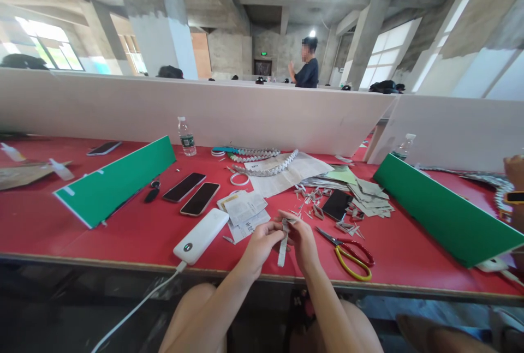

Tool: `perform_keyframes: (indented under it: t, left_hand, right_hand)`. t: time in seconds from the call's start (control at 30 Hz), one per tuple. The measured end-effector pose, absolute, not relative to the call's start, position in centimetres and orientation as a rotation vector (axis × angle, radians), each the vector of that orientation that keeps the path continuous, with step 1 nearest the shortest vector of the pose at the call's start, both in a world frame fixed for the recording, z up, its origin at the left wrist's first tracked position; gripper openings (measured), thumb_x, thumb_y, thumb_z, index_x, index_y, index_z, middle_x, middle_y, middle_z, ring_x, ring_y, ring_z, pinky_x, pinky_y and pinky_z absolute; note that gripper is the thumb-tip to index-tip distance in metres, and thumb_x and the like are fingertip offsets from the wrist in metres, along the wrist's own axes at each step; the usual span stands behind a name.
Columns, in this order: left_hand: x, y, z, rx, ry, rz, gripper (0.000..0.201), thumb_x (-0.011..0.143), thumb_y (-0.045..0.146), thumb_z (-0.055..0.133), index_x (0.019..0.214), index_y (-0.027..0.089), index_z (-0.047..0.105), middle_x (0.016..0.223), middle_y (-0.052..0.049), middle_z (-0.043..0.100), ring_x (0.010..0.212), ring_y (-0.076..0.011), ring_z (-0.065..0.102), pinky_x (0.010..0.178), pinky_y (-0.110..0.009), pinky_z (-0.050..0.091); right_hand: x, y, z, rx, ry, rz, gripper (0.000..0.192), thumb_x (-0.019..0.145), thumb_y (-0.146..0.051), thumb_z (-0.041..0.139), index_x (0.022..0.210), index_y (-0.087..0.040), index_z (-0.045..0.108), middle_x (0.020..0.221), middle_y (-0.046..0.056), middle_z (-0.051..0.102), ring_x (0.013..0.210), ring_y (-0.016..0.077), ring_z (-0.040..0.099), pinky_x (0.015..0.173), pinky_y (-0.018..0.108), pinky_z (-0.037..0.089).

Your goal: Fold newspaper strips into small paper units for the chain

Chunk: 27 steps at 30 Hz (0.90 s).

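Observation:
Both of my hands meet over the front edge of the red table (135, 233). My left hand (262, 244) and my right hand (303, 238) pinch the same narrow folded paper strip (283, 249), which hangs down between them. Small folded paper pieces (311, 197) lie scattered just beyond my fingers. Scissors (347, 252) with yellow and red handles lie to the right of my right hand. A stack of printed paper slips (243, 211) sits just left of my left hand.
A white power bank (200, 235) with a cable, two phones (192, 192), a third phone (336, 204), a water bottle (187, 137), woven paper chains (266, 162) and two green boards (114, 181) (446, 211) lie on the table. A white partition (245, 110) runs behind. A person (308, 64) stands far off.

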State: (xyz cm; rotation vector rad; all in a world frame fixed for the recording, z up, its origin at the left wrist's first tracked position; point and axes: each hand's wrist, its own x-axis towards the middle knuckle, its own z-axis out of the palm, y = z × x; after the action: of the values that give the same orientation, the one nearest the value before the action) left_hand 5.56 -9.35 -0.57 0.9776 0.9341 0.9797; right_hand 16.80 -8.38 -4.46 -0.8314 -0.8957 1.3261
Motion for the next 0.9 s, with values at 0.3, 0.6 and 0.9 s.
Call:
perform_keyframes:
  t: [0.3, 0.6, 0.9]
  left_hand:
    - [5.3, -9.2, -0.8, 1.059, 0.901, 0.974, 0.012, 0.069, 0.025, 0.06, 0.074, 0.014, 0.06, 0.069, -0.005, 0.069, 0.07, -0.02, 0.066, 0.071, -0.031, 0.049]
    - [5.4, -8.3, -1.7, 1.031, 0.935, 0.951, 0.009, 0.068, 0.024, 0.059, 0.07, 0.015, 0.059, 0.065, -0.003, 0.067, 0.061, -0.0179, 0.064, 0.062, -0.028, 0.048]
    - [5.1, -7.9, -1.8, 0.973, 0.941, 0.946, 0.013, 0.068, 0.026, 0.06, 0.072, 0.014, 0.062, 0.063, -0.003, 0.066, 0.061, -0.017, 0.064, 0.065, -0.028, 0.048]
  right_hand:
    - [16.9, -8.3, -3.9, -0.953, -0.896, 1.213, 0.026, 0.071, -0.037, 0.065, 0.091, -0.02, 0.066, 0.078, 0.004, 0.067, 0.06, 0.0142, 0.055, 0.048, 0.023, 0.04]
    - [17.2, -7.8, -4.5, -1.033, -1.082, 1.024, 0.016, 0.073, -0.029, 0.061, 0.082, -0.018, 0.067, 0.069, 0.002, 0.062, 0.058, 0.0128, 0.052, 0.053, 0.024, 0.041]
    - [17.0, -7.8, -4.5, -1.041, -1.131, 1.052, 0.021, 0.076, -0.036, 0.061, 0.088, -0.019, 0.062, 0.08, 0.003, 0.063, 0.059, 0.012, 0.052, 0.051, 0.023, 0.04]
